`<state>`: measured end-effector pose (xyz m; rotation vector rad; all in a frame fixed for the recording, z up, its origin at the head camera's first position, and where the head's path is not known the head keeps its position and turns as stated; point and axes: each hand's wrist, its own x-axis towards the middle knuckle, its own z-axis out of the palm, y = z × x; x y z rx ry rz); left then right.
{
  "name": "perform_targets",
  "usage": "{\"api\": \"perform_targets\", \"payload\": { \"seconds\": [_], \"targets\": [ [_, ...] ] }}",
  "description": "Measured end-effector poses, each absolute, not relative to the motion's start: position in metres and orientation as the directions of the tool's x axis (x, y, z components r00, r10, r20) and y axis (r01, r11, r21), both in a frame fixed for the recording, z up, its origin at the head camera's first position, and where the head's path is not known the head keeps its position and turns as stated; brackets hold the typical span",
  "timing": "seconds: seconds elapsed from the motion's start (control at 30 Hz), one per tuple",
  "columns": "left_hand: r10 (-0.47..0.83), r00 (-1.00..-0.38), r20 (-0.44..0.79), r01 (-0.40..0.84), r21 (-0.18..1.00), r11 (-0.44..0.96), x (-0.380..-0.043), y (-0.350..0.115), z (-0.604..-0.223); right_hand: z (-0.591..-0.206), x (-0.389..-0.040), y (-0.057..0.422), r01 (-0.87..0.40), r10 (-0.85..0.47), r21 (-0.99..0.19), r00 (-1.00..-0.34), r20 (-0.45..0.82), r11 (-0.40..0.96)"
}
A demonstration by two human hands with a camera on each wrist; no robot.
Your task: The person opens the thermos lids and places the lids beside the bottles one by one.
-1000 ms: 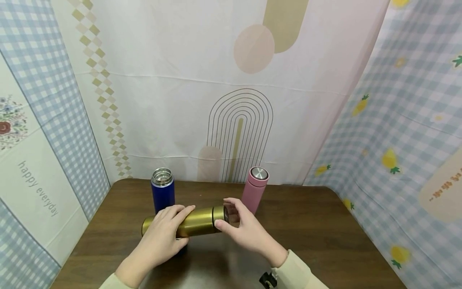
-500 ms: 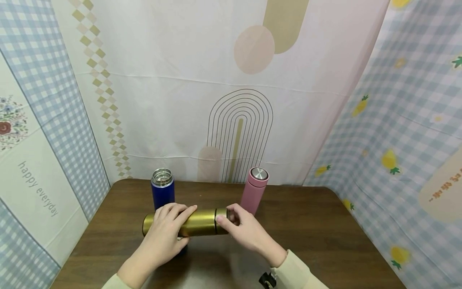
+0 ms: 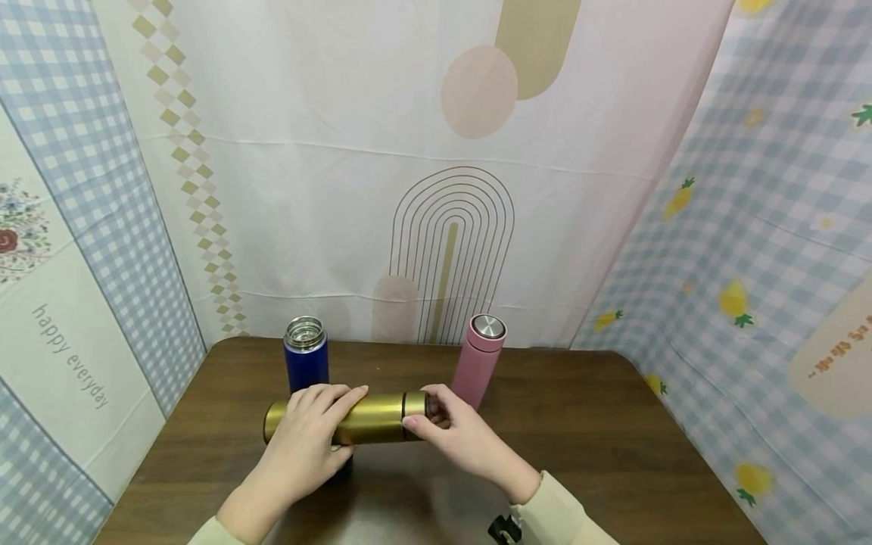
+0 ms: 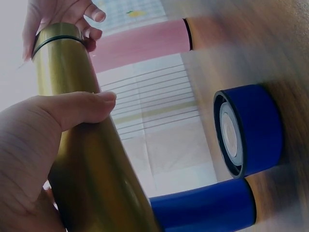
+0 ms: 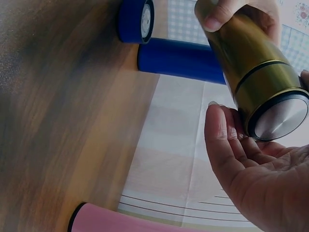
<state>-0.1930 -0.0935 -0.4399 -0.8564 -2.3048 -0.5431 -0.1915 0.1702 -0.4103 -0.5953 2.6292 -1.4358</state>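
Observation:
My left hand (image 3: 303,439) grips the body of a gold thermos bottle (image 3: 378,418), held lying nearly level above the table. My right hand (image 3: 466,439) has its fingers and thumb round the gold screw lid (image 5: 268,89) at the bottle's right end. This lid sits on the bottle, its steel disc facing right. Behind my left hand stands a blue thermos bottle (image 3: 307,369) with its steel mouth uncovered. Its blue lid (image 4: 260,129) rests on the table, mostly hidden below my left hand in the head view.
A pink thermos bottle (image 3: 477,371) with its lid on stands behind my right hand. All of this is on a brown wooden table (image 3: 579,424). Printed cloth (image 3: 306,227) hangs along the table's back and sides.
My right fingers have closed in round the gold lid from a looser, spread pose. The bottle has levelled slightly, and my left hand keeps its grip.

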Motion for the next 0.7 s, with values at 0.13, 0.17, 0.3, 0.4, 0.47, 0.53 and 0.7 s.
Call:
{"api": "perform_targets", "payload": {
  "seconds": [0.13,0.17,0.3,0.4,0.47,0.53,0.7],
  "targets": [
    [0.436,-0.641,0.632,0.673,0.188,0.715,-0.1931,-0.0966,-0.4411,-0.4093,-0.1914,0.1696,-0.366,-0.444,-0.829,-0.881,0.162,0.423],
    [0.435,-0.651,0.622,0.668,0.198,0.718,-0.1930,-0.0972,-0.4416,-0.4089,-0.1912,0.1697,-0.384,-0.462,-0.830,-0.869,0.177,0.404],
    [0.429,-0.676,0.599,0.654,0.219,0.724,-0.1922,-0.0992,-0.4440,-0.4076,-0.1906,0.1695,-0.422,-0.505,-0.834,-0.837,0.208,0.356],
    [0.426,-0.677,0.601,0.654,0.225,0.722,-0.1922,-0.0998,-0.4451,-0.4076,-0.1904,0.1686,-0.411,-0.505,-0.840,-0.840,0.199,0.353],
    [0.425,-0.675,0.603,0.655,0.226,0.721,-0.1923,-0.0999,-0.4456,-0.4084,-0.1905,0.1676,-0.400,-0.489,-0.841,-0.851,0.193,0.365],
    [0.424,-0.673,0.606,0.656,0.226,0.720,-0.1922,-0.0996,-0.4459,-0.4092,-0.1910,0.1665,-0.389,-0.465,-0.839,-0.865,0.189,0.382],
    [0.420,-0.669,0.613,0.660,0.229,0.716,-0.1913,-0.0992,-0.4459,-0.4092,-0.1917,0.1648,-0.348,-0.397,-0.832,-0.902,0.171,0.432]
  ]
}}
